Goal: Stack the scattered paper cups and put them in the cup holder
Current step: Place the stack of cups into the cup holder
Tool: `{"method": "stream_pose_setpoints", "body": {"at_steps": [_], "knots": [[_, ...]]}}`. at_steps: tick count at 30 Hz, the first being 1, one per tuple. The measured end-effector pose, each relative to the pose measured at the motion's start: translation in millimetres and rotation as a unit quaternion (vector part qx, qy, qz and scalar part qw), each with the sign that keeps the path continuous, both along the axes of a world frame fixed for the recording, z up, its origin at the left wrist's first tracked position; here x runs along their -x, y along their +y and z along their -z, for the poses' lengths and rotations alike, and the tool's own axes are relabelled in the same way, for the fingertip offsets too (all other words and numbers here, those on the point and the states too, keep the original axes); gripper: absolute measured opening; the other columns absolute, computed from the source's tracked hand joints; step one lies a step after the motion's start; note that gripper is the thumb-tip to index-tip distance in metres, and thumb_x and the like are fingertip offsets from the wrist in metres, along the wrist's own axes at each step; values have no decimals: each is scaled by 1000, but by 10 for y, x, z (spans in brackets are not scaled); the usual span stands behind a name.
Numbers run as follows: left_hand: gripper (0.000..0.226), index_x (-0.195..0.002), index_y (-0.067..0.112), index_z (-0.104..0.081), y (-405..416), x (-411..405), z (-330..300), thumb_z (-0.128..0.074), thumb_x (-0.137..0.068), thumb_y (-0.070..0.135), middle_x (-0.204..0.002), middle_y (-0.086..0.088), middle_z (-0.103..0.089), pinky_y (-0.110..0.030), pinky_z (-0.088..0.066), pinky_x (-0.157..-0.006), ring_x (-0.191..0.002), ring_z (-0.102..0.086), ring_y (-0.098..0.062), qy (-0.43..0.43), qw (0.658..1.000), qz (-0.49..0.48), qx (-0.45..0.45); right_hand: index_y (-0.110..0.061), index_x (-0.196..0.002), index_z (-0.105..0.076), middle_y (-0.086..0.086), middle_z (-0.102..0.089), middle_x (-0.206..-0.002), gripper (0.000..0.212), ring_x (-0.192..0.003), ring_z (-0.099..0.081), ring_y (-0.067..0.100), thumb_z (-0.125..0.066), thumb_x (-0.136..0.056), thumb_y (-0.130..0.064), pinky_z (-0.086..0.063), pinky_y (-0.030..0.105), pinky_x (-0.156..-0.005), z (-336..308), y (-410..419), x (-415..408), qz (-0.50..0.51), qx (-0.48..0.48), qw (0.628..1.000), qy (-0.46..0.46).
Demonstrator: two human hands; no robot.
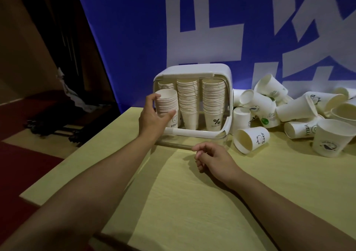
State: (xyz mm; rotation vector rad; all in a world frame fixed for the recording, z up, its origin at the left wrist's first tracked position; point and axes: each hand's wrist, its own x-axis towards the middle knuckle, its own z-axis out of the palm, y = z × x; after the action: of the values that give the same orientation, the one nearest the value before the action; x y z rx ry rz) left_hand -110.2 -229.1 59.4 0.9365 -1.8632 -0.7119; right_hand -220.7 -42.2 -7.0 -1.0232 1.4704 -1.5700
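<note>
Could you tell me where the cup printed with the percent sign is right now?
In the head view, the percent-sign cup is the bottom of the right-hand stack inside the white cup holder, right of the stack the left hand grips.

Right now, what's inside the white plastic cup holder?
Tall stacks of white paper cups fill the white plastic cup holder. The left hand grips one stack, partly hiding another behind.

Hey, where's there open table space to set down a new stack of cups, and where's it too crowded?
Bare table lies before the cup holder, around the right hand, running to the near edge. Crowded: right of the holder, where loose cups pile up.
</note>
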Motion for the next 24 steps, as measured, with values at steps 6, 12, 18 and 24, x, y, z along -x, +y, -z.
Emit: {"method": "stream_pose_setpoints", "body": {"at_steps": [6, 12, 18, 24], "knots": [[65, -125, 41, -40, -23, -43, 150, -84, -79, 34, -123, 14, -54, -40, -55, -90, -109, -60, -19, -35, 999, -25, -32, -5, -103, -67, 8, -61, -79, 20, -66, -54, 18, -50, -99, 3, -51, 32, -63, 6, -15, 15, -7, 0, 1000, -5], [72, -129, 43, -37, -20, -37, 158, -86, -78, 31, -136, 8, -55, -43, -55, -92, -114, -59, -20, -14, 998, -28, -58, -4, -105, -67, 10, -60, -81, 20, -66, -54, 19, -49, -99, 4, -51, 31, -63, 10, -19, 14, -7, -3, 1000, -2], [95, -142, 45, -27, 36, -11, 201, -89, -72, 30, -143, 16, -43, -35, -45, -95, -130, -45, -16, 45, 997, -39, -58, -7, -102, -68, 10, -60, -80, 19, -65, -54, 21, -51, -98, 2, -50, 35, -63, -18, 19, -4, -7, 2, 1000, -1], [40, -118, 29, -53, 674, 82, 4, -73, -89, 11, -119, 8, -60, -24, -50, -86, -100, -59, -10, 324, 943, -24, -70, -9, -100, -70, 8, -63, -80, 25, -66, -56, 21, -49, -97, 4, -49, 37, -60, -477, 139, 98, 94, 56, 994, 5]]}}
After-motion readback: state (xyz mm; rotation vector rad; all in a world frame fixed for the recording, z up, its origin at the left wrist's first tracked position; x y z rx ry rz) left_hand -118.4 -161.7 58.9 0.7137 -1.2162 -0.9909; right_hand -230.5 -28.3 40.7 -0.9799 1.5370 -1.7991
